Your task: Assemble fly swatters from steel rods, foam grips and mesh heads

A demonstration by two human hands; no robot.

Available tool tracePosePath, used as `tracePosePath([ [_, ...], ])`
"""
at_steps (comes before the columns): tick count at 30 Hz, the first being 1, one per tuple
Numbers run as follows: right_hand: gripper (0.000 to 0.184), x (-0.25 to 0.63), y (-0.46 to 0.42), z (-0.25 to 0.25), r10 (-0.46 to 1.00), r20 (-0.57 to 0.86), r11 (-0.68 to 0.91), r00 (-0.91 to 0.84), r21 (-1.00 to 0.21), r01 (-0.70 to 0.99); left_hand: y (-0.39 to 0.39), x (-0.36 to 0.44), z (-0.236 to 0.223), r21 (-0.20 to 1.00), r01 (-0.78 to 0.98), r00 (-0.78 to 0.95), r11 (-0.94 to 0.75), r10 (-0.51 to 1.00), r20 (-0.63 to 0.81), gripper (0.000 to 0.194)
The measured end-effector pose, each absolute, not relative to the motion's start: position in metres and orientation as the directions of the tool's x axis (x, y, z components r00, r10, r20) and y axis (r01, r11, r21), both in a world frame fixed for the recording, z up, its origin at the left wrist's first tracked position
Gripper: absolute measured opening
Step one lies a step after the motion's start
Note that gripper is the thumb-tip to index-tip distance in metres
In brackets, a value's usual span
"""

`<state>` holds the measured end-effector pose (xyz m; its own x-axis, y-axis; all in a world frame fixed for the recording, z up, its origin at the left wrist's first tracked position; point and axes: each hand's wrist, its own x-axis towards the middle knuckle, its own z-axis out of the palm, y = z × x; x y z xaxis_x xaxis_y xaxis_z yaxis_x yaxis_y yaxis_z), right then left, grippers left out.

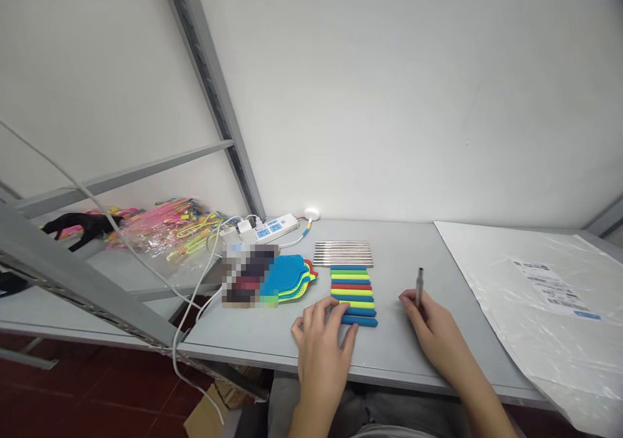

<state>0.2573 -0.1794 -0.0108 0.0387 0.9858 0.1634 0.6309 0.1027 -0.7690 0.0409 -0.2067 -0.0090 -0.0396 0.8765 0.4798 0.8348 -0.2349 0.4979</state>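
From the head view, we start left: clear plastic bags (156,251) with pink and yellow pieces (182,220) bunched inside. Now the fingers! Our right hand (433,328) pinches a slim metal rod (420,285), thumb and fingers closed around its lower end, tip up. Our left hand (324,340) sits curled, thumb and forefinger slightly parted, at the nearest of the coloured handles (353,292); whether it grips one, we can't tell. Beyond that row lie more metal rods (343,254); to the left, perforated heads (287,274). All this on a grey table (399,246), white wall (389,100) behind, dark red floor (97,386) below.
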Motion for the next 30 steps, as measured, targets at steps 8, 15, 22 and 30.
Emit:
tracePosePath([
  [8,0.028,0.249,-0.142,0.043,0.990,0.128,0.131,-0.065,-0.623,0.771,-0.206,0.041,-0.011,0.519,0.822,-0.044,-0.237,0.881,0.472,0.026],
  [15,0.018,0.225,-0.032,0.069,0.931,0.081,0.344,-0.357,-0.525,0.779,-0.205,0.042,-0.023,0.573,0.774,-0.120,-0.270,0.825,0.552,0.027],
  [22,0.018,0.201,0.049,0.035,0.898,0.042,0.393,-0.437,-0.521,0.757,-0.204,0.044,-0.028,0.563,0.789,-0.170,-0.245,0.794,0.584,0.026],
  [30,0.019,0.199,0.067,0.024,0.837,-0.039,0.444,-0.546,-0.535,0.719,-0.198,0.043,-0.029,0.480,0.851,-0.148,-0.210,0.783,0.605,0.022],
])
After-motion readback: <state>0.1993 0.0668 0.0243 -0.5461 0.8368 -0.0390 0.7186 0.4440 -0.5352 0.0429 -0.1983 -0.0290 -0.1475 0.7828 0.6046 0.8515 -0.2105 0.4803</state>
